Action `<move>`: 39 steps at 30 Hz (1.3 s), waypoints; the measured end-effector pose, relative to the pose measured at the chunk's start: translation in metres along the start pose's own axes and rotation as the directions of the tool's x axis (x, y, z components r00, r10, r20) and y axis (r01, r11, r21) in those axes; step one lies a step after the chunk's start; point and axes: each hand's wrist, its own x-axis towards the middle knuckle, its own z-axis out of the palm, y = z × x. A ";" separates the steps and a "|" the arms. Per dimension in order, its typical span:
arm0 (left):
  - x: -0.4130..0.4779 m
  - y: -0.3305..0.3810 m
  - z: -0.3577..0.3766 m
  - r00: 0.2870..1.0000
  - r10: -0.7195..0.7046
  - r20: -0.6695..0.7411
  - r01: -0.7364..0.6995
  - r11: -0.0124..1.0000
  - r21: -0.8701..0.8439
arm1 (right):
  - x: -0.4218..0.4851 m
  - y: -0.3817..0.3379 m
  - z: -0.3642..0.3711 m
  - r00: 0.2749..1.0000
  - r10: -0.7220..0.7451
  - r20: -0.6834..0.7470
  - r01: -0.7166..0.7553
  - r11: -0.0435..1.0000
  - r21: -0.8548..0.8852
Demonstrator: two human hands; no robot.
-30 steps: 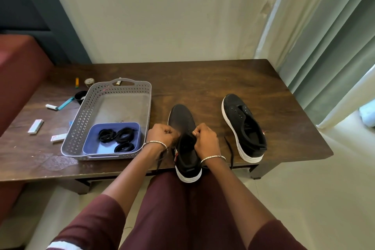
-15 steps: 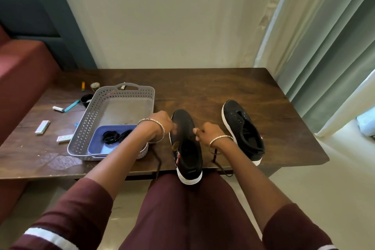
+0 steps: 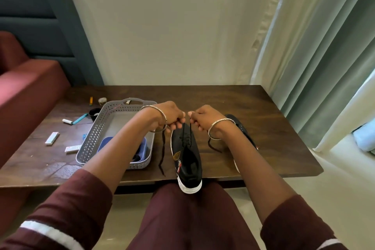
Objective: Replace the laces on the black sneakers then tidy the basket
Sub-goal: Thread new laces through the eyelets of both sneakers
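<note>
Lace (image 3: pixel 185 140): grips one strand in clenched left hand (image 3: pixel 172 115), other in right hand (image 3: pixel 203 116), hauls both higher than a second ago, sneaker (image 3: pixel 188 160) below the fingers (image 3: pixel 176 125), snugging threaded rows

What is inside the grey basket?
A blue tray sits at the near end of the grey basket, with a dark bit showing. The left forearm covers most of the tray, so its contents stay hidden.

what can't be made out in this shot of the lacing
Head view only:
- second sneaker: mostly behind the right forearm.
- blue tray in the basket: contents covered by the left forearm.
- white packets on the table: too small to identify.
- lace inside left hand and right hand: hidden by curled fingers.
</note>
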 end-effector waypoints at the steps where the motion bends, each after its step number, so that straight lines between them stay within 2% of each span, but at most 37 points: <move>1: -0.005 0.005 -0.002 1.000 0.014 -0.009 -0.014 1.000 -0.014 | -0.003 -0.005 -0.003 1.000 -0.006 -0.016 0.006 0.999 0.046; 9: -0.040 0.040 -0.023 0.987 0.113 -0.112 -0.127 0.984 -0.124 | -0.026 -0.048 -0.032 0.985 -0.072 -0.158 0.107 0.969 0.221; 12: -0.053 0.050 -0.028 0.968 0.164 -0.191 -0.192 0.972 -0.139 | -0.037 -0.067 -0.043 0.973 -0.099 -0.211 0.162 0.938 0.308; 15: -0.063 0.059 -0.031 0.954 0.202 -0.221 -0.251 0.942 -0.223 | -0.045 -0.083 -0.053 0.965 -0.126 -0.232 0.212 0.893 0.397; 19: -0.075 0.067 -0.040 0.907 0.252 -0.338 -0.354 0.892 -0.282 | -0.057 -0.099 -0.064 0.952 -0.171 -0.256 0.273 0.853 0.446; 23: -0.084 0.069 -0.044 0.887 0.300 -0.352 -0.409 0.864 -0.294 | -0.065 -0.106 -0.065 0.940 -0.198 -0.279 0.305 0.853 0.423; 27: -0.082 0.059 -0.038 0.858 0.369 -0.358 -0.479 0.827 -0.295 | -0.061 -0.093 -0.052 0.946 -0.149 -0.287 0.291 0.778 0.556; 31: -0.071 0.050 -0.028 0.825 0.407 -0.393 -0.525 0.809 -0.264 | -0.054 -0.068 -0.031 0.951 -0.188 -0.244 0.279 0.863 0.421; 34: -0.066 0.049 -0.022 0.801 0.443 -0.402 -0.559 0.793 -0.241 | -0.057 -0.058 -0.022 0.947 -0.292 -0.136 0.322 0.856 0.405; 39: -0.055 0.047 -0.022 0.750 0.513 -0.417 -0.631 0.743 -0.221 | -0.052 -0.060 -0.025 0.882 -0.377 -0.282 0.458 0.828 0.324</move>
